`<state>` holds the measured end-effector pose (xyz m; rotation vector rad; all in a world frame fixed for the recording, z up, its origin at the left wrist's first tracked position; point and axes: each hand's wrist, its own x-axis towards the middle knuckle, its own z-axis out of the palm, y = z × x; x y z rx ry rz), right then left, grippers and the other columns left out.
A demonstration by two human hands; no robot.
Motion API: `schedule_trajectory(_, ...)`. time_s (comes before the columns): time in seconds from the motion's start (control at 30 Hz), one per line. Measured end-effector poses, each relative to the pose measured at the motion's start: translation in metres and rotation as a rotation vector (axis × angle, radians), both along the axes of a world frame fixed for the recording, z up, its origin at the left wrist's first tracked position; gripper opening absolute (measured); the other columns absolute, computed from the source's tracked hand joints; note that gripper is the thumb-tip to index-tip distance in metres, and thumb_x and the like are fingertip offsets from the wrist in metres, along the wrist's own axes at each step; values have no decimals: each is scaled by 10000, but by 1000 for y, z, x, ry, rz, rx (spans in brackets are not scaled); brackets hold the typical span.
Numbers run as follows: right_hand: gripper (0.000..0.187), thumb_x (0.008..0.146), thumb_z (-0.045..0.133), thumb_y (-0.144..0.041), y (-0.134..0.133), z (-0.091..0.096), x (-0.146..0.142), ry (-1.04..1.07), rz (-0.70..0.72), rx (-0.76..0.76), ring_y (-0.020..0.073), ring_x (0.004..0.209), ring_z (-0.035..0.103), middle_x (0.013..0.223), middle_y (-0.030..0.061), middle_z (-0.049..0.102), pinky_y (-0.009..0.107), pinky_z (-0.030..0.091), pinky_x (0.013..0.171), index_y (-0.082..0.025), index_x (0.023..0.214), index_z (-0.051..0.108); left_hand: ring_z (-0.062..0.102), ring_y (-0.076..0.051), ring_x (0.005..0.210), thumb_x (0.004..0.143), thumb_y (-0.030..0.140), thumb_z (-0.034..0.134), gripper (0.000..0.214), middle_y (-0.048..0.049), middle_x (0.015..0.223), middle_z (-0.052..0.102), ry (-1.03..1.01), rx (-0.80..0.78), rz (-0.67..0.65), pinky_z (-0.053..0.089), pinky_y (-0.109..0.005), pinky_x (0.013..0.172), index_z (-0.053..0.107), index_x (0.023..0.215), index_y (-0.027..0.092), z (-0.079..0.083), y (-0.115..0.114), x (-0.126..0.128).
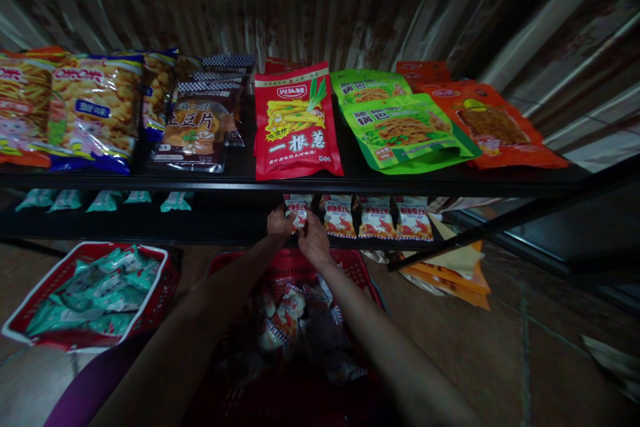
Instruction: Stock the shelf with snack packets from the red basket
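Both my arms reach forward to the lower black shelf (pixel 230 217). A small white and orange snack packet (pixel 299 203) stands there between my hands. My left hand (pixel 281 221) grips its left side, and my right hand (pixel 313 235) grips its right side. To the right, a row of matching snack packets (pixel 377 218) stands on the same shelf. Below my forearms sits a red basket (pixel 361 273) with several more of these packets (pixel 287 317) inside, partly hidden by my arms.
On the upper shelf (pixel 235 180) stand larger snack bags, among them a red bag (pixel 299 123) and a green bag (pixel 410 133). Teal packets (pixel 105 200) line the lower shelf's left. A red basket with a white rim (pixel 163 267) holds teal packets. Orange sheets (pixel 450 273) lie on the floor.
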<state>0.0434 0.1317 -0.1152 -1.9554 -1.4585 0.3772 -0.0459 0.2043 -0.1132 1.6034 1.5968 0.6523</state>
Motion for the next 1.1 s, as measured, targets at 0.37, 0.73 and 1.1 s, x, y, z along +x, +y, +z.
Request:
schedule_trajectory(0.37, 569, 832, 460, -218, -2, 12, -2, -149, -44, -251, 269, 1244, 434, 1361, 161, 428, 371, 382, 1010, -139, 1382, 339, 601, -187, 1032, 818, 329, 568, 491, -75, 1074, 674, 88, -67, -7, 426, -269, 899, 503, 1282, 180, 6, -2, -1)
schedule_trajectory(0.73, 652, 784, 467, -165, 9, 11, 1, -50, -39, -103, 239, 1311, 367, 1391, 144, 417, 352, 316, 1081, -107, 1407, 280, 470, -254, 1234, 808, 441, 556, 620, -165, 1302, 535, 95, 1, 30, 346, -307, 1024, 479, 1316, 94, -2, 2, -12)
schedule_trajectory(1.1, 669, 762, 498, -170, 21, 6, 17, -2, -17, -156, 232, 1316, 367, 1388, 123, 429, 376, 299, 1092, -153, 1401, 300, 543, -223, 1153, 815, 380, 556, 524, -116, 1218, 609, 35, 49, -67, 385, -298, 995, 522, 1277, 134, -10, 5, -8)
